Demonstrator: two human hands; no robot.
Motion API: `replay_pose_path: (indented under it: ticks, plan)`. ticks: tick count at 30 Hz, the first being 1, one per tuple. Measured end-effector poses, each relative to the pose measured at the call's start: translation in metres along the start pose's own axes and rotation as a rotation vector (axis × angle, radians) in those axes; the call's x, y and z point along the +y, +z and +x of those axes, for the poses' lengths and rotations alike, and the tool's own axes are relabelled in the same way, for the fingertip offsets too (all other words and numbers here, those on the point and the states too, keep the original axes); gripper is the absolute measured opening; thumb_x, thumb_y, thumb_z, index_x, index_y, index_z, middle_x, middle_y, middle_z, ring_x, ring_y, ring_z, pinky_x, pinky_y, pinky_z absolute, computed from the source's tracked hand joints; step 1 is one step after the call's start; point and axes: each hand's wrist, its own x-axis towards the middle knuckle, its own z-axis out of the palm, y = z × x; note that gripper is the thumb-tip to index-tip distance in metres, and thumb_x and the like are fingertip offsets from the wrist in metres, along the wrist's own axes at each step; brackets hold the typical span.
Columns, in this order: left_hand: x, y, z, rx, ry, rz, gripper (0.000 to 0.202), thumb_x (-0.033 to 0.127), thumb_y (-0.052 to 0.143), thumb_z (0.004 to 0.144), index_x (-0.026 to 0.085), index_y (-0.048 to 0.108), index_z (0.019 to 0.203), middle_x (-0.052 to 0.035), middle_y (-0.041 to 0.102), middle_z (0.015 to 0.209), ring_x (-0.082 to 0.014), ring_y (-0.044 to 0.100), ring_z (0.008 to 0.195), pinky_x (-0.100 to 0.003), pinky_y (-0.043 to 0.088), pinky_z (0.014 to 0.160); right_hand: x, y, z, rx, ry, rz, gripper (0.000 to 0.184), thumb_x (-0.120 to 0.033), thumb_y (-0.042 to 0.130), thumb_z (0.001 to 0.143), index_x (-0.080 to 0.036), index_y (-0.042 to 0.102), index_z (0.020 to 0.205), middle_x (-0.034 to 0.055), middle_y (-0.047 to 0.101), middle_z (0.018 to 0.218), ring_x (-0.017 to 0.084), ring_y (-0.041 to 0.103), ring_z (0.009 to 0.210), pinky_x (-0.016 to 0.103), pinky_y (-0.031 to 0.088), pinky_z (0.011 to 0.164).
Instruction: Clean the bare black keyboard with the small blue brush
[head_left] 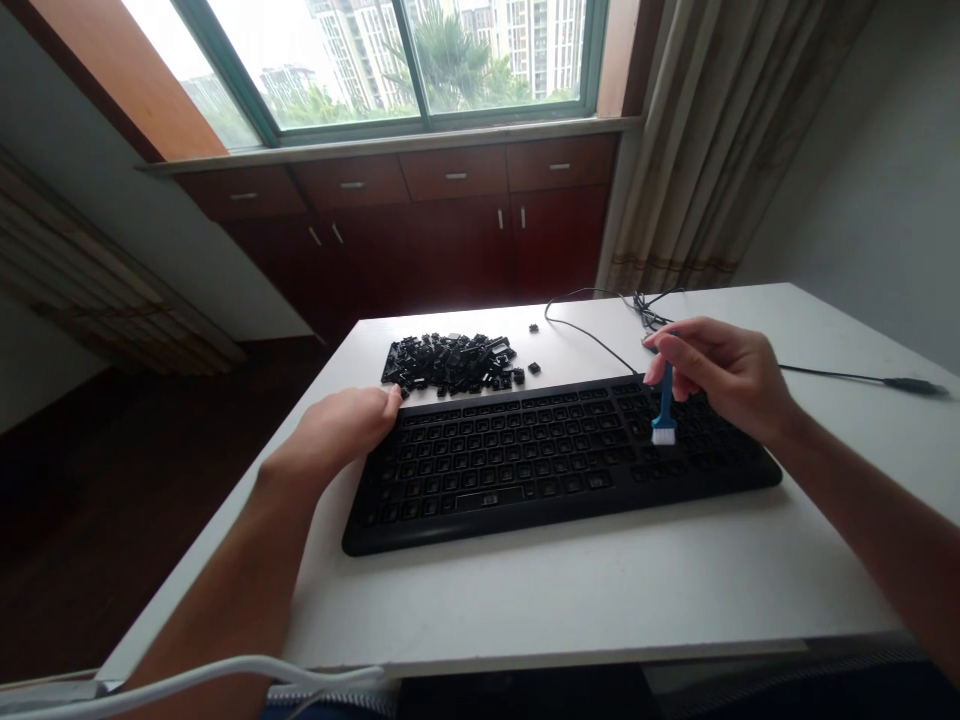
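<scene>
A black keyboard [480, 515] with its keycaps off lies on the white table, slightly tilted across it. My left hand [341, 430] grips the keyboard's far left corner, thumb on top and the other fingers mostly hidden. In my right hand [724, 370] is a small blue brush [664, 405], pinched by its handle. Its white bristles point down at the number-pad side of the keyboard; whether they touch it I cannot tell. Behind the keyboard lies a heap of loose black keycaps [454, 362].
A few stray keycaps [534, 368] sit right of the heap. A black cable [592, 333] loops behind the keyboard, with a bundle near my right hand. On the white table [585, 590], a cable end lies far right. A white cord [247, 668] crosses the near left edge.
</scene>
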Motion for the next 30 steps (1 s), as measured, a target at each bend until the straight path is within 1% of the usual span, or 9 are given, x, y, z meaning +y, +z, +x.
replay_pose_path:
  ticks: [2, 6, 9, 13, 16, 21, 25, 27, 30]
  plan:
    - [0.000, 0.001, 0.000, 0.006, -0.002, -0.001, 0.080, 0.055, 0.009, 0.099, 0.015, 0.078, 0.107, -0.0184, 0.075, 0.115, -0.0361, 0.070, 0.110, -0.042, 0.050, 0.095, 0.004, 0.002, -0.001, 0.008, 0.015, -0.082, 0.024, -0.045, 0.072, 0.092, -0.023, 0.075, 0.100, 0.0017, 0.077, 0.077, 0.011, 0.059, 0.048, 0.027, 0.051, 0.048]
    - [0.000, 0.001, 0.000, 0.014, -0.006, 0.001, 0.079, 0.055, 0.010, 0.099, 0.014, 0.078, 0.106, -0.0193, 0.076, 0.113, -0.0369, 0.070, 0.108, -0.043, 0.051, 0.094, 0.003, 0.013, -0.004, 0.284, -0.092, -0.230, 0.020, -0.042, 0.069, 0.095, -0.025, 0.074, 0.105, 0.0031, 0.080, 0.093, 0.014, 0.068, 0.062, 0.032, 0.057, 0.065]
    - [0.000, 0.001, 0.000, 0.015, -0.001, 0.002, 0.079, 0.054, 0.010, 0.099, 0.013, 0.077, 0.106, -0.0208, 0.075, 0.113, -0.0382, 0.070, 0.109, -0.044, 0.050, 0.095, -0.002, 0.015, -0.003, 0.393, -0.178, -0.132, 0.019, -0.041, 0.066, 0.098, -0.026, 0.071, 0.107, 0.0029, 0.079, 0.089, 0.015, 0.068, 0.062, 0.031, 0.055, 0.060]
    - [0.000, 0.000, 0.000, -0.003, 0.005, -0.008, 0.079, 0.054, 0.009, 0.100, 0.014, 0.077, 0.106, -0.0202, 0.075, 0.113, -0.0376, 0.070, 0.110, -0.043, 0.050, 0.094, -0.001, 0.010, -0.001, 0.192, -0.065, -0.045, 0.023, -0.046, 0.064, 0.098, -0.024, 0.070, 0.103, -0.0006, 0.073, 0.071, 0.010, 0.054, 0.044, 0.026, 0.044, 0.043]
    - [0.000, 0.000, 0.001, -0.009, -0.008, -0.004, 0.080, 0.056, 0.009, 0.099, 0.014, 0.077, 0.105, -0.0210, 0.075, 0.114, -0.0388, 0.069, 0.110, -0.044, 0.050, 0.094, 0.005, 0.010, -0.002, 0.036, 0.043, -0.126, 0.029, -0.052, 0.066, 0.095, -0.024, 0.072, 0.102, 0.0009, 0.075, 0.075, 0.012, 0.058, 0.045, 0.028, 0.049, 0.044]
    - [0.001, -0.001, 0.001, -0.010, -0.006, -0.003, 0.079, 0.054, 0.009, 0.099, 0.013, 0.076, 0.107, -0.0214, 0.074, 0.115, -0.0395, 0.069, 0.111, -0.044, 0.050, 0.094, -0.001, 0.019, -0.007, 0.390, -0.218, -0.302, 0.016, -0.043, 0.065, 0.097, -0.031, 0.074, 0.104, 0.0039, 0.077, 0.096, 0.022, 0.074, 0.078, 0.041, 0.060, 0.076]
    - [0.001, -0.001, 0.000, -0.012, -0.004, -0.015, 0.080, 0.055, 0.009, 0.099, 0.013, 0.077, 0.108, -0.0211, 0.074, 0.116, -0.0396, 0.069, 0.110, -0.045, 0.050, 0.093, -0.008, 0.017, -0.004, 0.459, -0.273, -0.180, 0.015, -0.039, 0.062, 0.100, -0.028, 0.069, 0.105, 0.0017, 0.073, 0.081, 0.016, 0.063, 0.060, 0.035, 0.052, 0.061]
    - [0.001, -0.001, -0.001, -0.002, -0.005, -0.012, 0.080, 0.055, 0.009, 0.099, 0.013, 0.076, 0.109, -0.0212, 0.074, 0.117, -0.0397, 0.069, 0.111, -0.045, 0.050, 0.093, -0.006, 0.014, -0.001, 0.397, -0.207, -0.117, 0.018, -0.042, 0.062, 0.100, -0.025, 0.069, 0.103, -0.0004, 0.069, 0.071, 0.012, 0.054, 0.051, 0.030, 0.045, 0.050]
    - [0.001, -0.001, -0.001, 0.004, -0.009, -0.005, 0.080, 0.055, 0.009, 0.099, 0.013, 0.076, 0.110, -0.0205, 0.074, 0.115, -0.0393, 0.069, 0.110, -0.045, 0.051, 0.093, 0.002, 0.010, -0.001, 0.116, -0.032, -0.065, 0.026, -0.047, 0.063, 0.098, -0.023, 0.070, 0.103, -0.0014, 0.068, 0.068, 0.010, 0.051, 0.046, 0.026, 0.042, 0.042]
